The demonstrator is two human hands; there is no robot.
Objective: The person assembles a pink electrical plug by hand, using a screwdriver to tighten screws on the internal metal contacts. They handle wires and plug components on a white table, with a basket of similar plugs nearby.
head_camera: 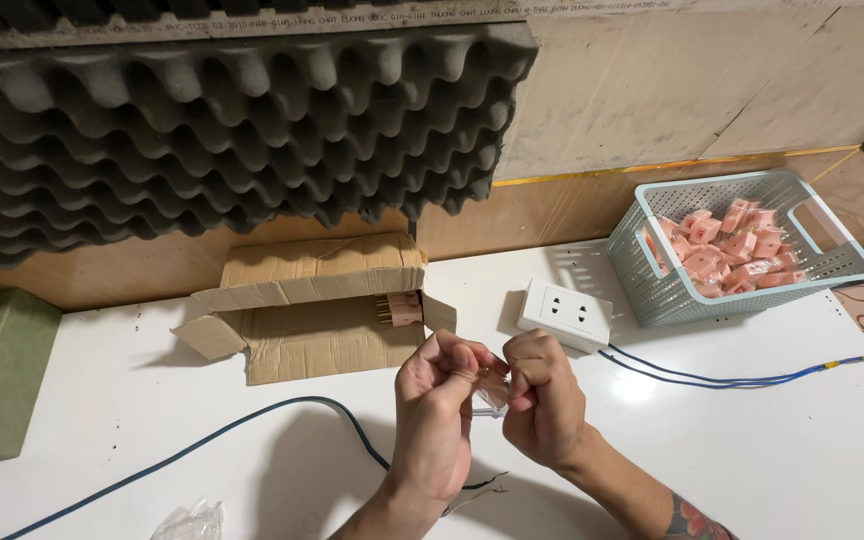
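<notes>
My left hand (437, 415) and my right hand (544, 400) meet over the white table (112, 410), fingertips pinched together. Between them is a small clear plastic bag (492, 397) with a small brass-coloured part at its top; what is inside is hidden by my fingers. Just behind my hands lies a white double socket block (565, 315) with a blue cable (752, 378) running right. An open cardboard box (317, 300) behind my left hand holds a pink plug (402, 310) with brass pins.
A pale blue plastic basket (832, 265) at the back right holds several pink plugs. A dark blue cable (212, 440) curves across the table to the left. A crumpled clear bag (190, 522) lies at the front edge. Grey foam (202, 130) covers the wall; a green box (7, 375) stands left.
</notes>
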